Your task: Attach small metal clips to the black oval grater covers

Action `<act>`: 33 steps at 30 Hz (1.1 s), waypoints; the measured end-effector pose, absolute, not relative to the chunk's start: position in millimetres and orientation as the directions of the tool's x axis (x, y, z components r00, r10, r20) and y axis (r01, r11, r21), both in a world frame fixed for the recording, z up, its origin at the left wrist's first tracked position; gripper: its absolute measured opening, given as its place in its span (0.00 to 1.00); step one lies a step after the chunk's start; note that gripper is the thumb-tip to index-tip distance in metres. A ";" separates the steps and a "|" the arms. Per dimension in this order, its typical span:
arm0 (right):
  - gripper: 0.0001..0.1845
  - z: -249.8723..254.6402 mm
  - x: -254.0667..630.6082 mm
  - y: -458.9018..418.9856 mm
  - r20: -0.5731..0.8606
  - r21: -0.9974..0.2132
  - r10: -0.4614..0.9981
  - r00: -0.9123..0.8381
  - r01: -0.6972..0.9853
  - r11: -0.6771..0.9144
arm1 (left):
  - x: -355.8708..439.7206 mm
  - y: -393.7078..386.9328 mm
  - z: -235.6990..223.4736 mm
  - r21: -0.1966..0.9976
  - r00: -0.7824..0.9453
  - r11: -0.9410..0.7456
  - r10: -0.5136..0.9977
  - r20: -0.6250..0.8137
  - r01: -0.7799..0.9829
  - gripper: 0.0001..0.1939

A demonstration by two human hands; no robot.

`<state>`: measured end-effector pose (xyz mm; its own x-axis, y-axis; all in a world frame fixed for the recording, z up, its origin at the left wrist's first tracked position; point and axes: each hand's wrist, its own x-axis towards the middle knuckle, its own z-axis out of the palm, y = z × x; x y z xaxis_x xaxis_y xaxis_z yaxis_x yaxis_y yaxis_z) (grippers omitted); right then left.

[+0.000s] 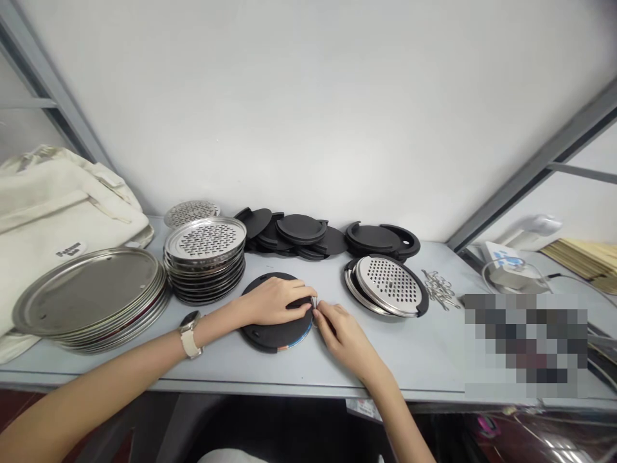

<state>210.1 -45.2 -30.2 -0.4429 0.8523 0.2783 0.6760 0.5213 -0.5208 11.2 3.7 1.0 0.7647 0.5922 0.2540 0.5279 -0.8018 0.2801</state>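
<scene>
A black round holder (270, 334) lies flat on the grey table, with a coloured printed rim showing along its lower right edge. My left hand (277, 301), wearing a watch on its wrist, rests across the holder, its thumb and fingers closed at the holder's right edge. A small silver metal clip (314, 302) sits at that edge between both hands. My right hand (340, 331) pinches the clip between thumb and fingertips; how the clip meets the holder is partly hidden by the fingers.
Perforated metal grater discs (207, 241) and large metal trays (91, 289) are stacked at left. Black holders (301, 228) lie along the wall. More grater discs (390, 283) and a pile of metal clips (438, 288) are at right. A cream bag (62, 206) stands far left.
</scene>
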 end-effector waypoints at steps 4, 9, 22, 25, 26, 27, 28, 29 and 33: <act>0.11 -30.2 209.8 -45.3 0.288 -0.512 0.848 -0.444 0.677 0.529 | 11.1 3.3 1.6 0.275 0.762 -0.800 0.595 0.254 0.533 0.13; 0.10 -30.0 209.5 -45.4 0.284 -0.516 0.849 -0.445 0.676 0.526 | 11.0 3.3 1.1 0.265 0.766 -0.802 0.593 0.248 0.535 0.13; 0.11 -29.6 210.3 -45.5 0.249 -0.519 0.857 -0.451 0.685 0.511 | 12.2 3.1 2.1 0.263 0.770 -0.803 0.591 0.239 0.535 0.13; 0.11 -29.4 210.6 -45.7 0.245 -0.520 0.860 -0.448 0.687 0.507 | 12.3 3.8 0.9 0.255 0.769 -0.802 0.594 0.237 0.541 0.12; 0.11 -29.4 210.7 -45.7 0.245 -0.521 0.860 -0.447 0.688 0.506 | 12.2 4.0 0.6 0.254 0.769 -0.801 0.595 0.235 0.542 0.12; 0.11 -29.4 210.7 -45.7 0.245 -0.521 0.861 -0.447 0.688 0.505 | 12.2 4.2 0.4 0.254 0.769 -0.801 0.595 0.233 0.542 0.12; 0.11 -29.6 210.8 -45.7 0.245 -0.522 0.861 -0.446 0.687 0.505 | 12.1 4.4 0.2 0.255 0.770 -0.801 0.595 0.233 0.541 0.12; 0.11 -29.8 210.8 -45.7 0.245 -0.522 0.861 -0.446 0.688 0.504 | 12.0 4.6 0.2 0.257 0.770 -0.802 0.593 0.233 0.540 0.11; 0.11 -30.6 210.9 -45.4 0.235 -0.521 0.866 -0.443 0.694 0.496 | 12.0 4.9 0.6 0.256 0.773 -0.803 0.591 0.231 0.538 0.12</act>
